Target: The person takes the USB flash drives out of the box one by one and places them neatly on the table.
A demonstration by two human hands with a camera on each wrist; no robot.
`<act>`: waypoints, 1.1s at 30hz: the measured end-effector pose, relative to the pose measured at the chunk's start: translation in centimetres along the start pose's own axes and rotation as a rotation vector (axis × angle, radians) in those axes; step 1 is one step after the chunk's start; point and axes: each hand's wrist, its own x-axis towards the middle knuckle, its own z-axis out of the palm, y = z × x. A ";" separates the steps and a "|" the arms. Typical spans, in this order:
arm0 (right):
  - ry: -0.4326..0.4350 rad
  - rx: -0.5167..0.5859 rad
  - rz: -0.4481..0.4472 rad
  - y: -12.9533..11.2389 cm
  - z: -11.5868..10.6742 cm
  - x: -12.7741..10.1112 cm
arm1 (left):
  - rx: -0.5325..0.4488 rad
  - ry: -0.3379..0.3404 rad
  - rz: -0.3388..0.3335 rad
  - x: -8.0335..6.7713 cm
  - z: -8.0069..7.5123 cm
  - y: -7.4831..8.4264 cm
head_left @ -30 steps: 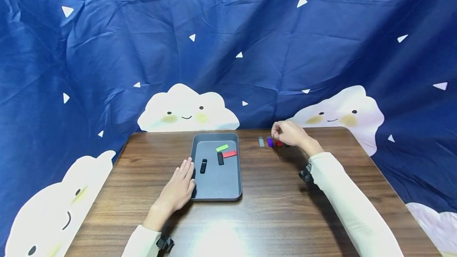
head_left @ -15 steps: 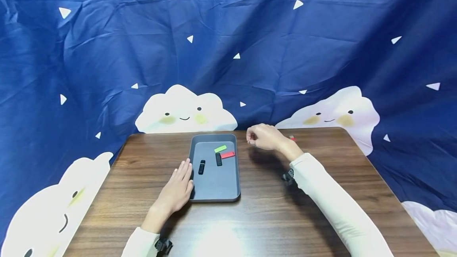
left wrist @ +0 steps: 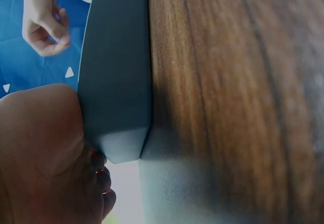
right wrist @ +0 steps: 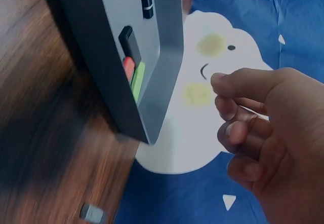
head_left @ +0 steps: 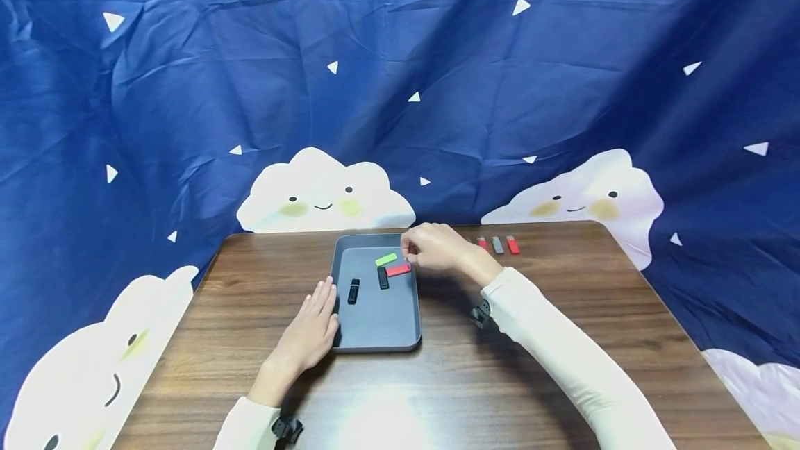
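Note:
My left hand [head_left: 306, 328] lies flat along the left side of a shallow grey tray [head_left: 381, 328], its straight fingers touching the wall. Inside the tray lie a green flash drive [head_left: 385, 260], a red flash drive [head_left: 398, 270] and two black ones. One black flash drive [head_left: 383, 278] touches the red; the other black flash drive [head_left: 353, 292] lies apart, nearer my left hand. Above the tray's far right wall hovers my right hand [head_left: 437, 247], fingers loosely curled. In the right wrist view no object shows between its thumb and fingers.
Right of the tray, near the table's back edge, stands a row of flash drives, including a grey flash drive [head_left: 497, 245] and a red flash drive [head_left: 513, 245]. My right hand partly hides the row. A blue cloud-patterned cloth [head_left: 375, 89] hangs behind the wooden table [head_left: 500, 367].
My right hand has moved left from over the row of flash drives to the tray's right wall, uncovering the row's right end. My left hand and the tray's contents stay put.

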 end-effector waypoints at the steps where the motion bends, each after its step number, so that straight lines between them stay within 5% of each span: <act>1: -0.011 0.001 -0.001 -0.3 0.1 0.2 | 0.002 -0.006 -0.005 0.0 0.0 0.0; 33: -0.129 -0.011 -0.079 -5.5 4.4 5.5 | -0.005 -0.020 -0.019 0.1 -0.2 0.2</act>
